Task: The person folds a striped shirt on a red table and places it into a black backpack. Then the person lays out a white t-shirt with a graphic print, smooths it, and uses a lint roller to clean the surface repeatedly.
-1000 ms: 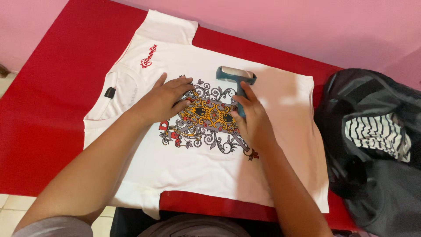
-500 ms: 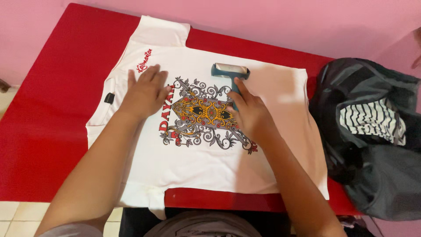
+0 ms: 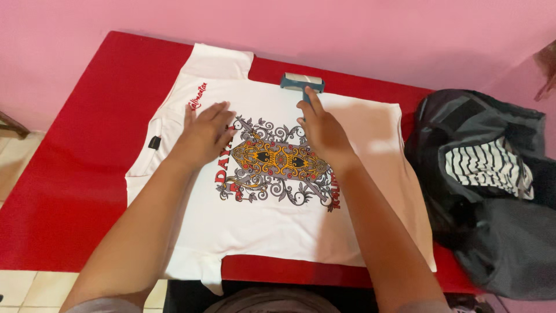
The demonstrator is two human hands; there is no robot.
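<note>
A white T-shirt (image 3: 272, 223) with a colourful ornate print (image 3: 277, 163) lies flat on a red table (image 3: 69, 156). My left hand (image 3: 205, 134) rests flat on the shirt, fingers spread, at the left side of the print. My right hand (image 3: 324, 130) grips the handle of a teal lint roller (image 3: 302, 82), whose white roll sits at the shirt's far edge. The handle is mostly hidden under my fingers.
A heap of dark grey clothes (image 3: 498, 232) with a black-and-white striped piece (image 3: 489, 165) lies at the table's right end. A pink wall (image 3: 347, 29) runs behind the table. Pale floor tiles (image 3: 17, 156) show at the left.
My right hand has pushed the roller away from me, from the print's top to the shirt's far edge. My left hand shifted left off the print, then settled beside it.
</note>
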